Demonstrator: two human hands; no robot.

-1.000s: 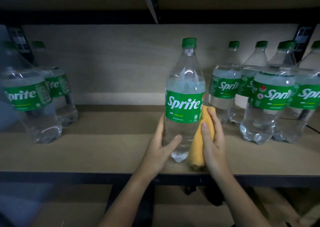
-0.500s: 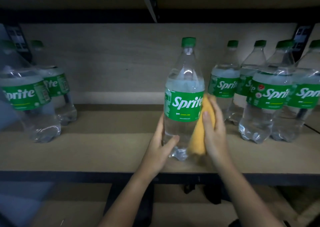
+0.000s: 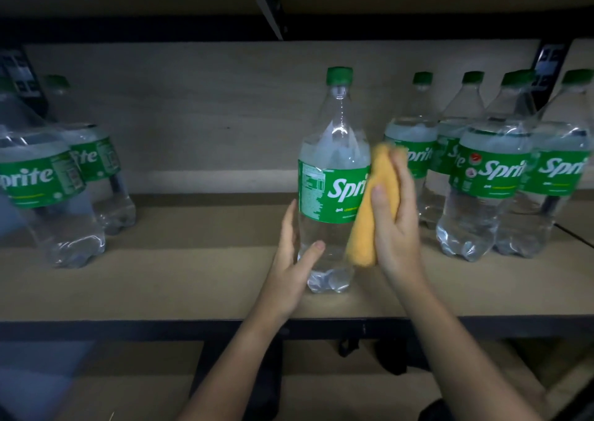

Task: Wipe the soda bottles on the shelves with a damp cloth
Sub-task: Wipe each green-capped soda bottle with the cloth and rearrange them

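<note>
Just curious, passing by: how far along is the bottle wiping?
Nothing shows which bottles are done. In hand: the left hand steadies the clear green-capped Sprite bottle; the right hand presses a folded yellow cloth against its side. Possibly left: four similar bottles right, two left.

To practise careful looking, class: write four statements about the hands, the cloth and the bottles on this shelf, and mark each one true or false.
1. The right hand holds a yellow cloth against the middle bottle. True.
2. The middle bottle lies on its side. False: it stands upright on the shelf.
3. The left hand steadies the middle bottle near its base. True.
4. The middle bottle has a red cap. False: its cap is green.
</note>
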